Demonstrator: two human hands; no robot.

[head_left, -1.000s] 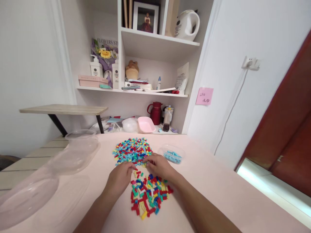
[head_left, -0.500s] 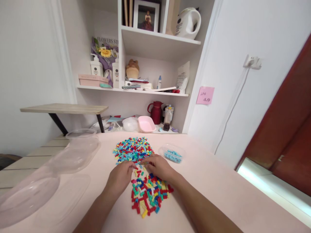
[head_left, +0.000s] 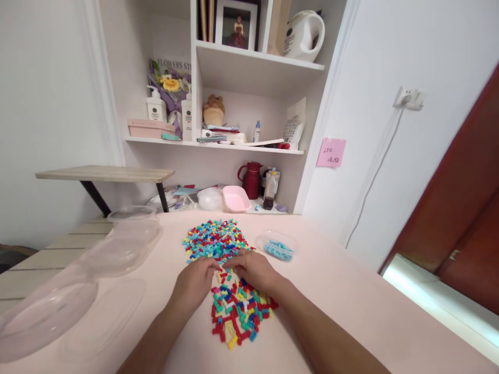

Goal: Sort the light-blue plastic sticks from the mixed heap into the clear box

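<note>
A heap of small toy building bricks [head_left: 214, 236], largely light blue with red, yellow and green among them, lies just beyond my hands on the pink table. My left hand [head_left: 196, 280] rests at the heap's near edge, thumb and fingers drawn together; anything between them is too small to make out. Facing it, my right hand [head_left: 255, 269] reaches over the bricks with fingers stretched and apart, their tips close to my left fingertips. A second, looser spread of bricks [head_left: 237, 314], mostly red, yellow, green and dark blue, lies nearer me between my forearms.
A clear plastic box [head_left: 294, 242] with light-blue bricks stands to the right of the heap. Clear trays and lids [head_left: 117, 252] lie at left. Behind the table are a pink basin [head_left: 236, 199], a red jug [head_left: 251, 181] and a bottle [head_left: 270, 191]. A wooden stand [head_left: 105, 173] rises at back left.
My right fingertips have shifted slightly left and toward me, closer to my left fingers. My left hand stays almost in place.
</note>
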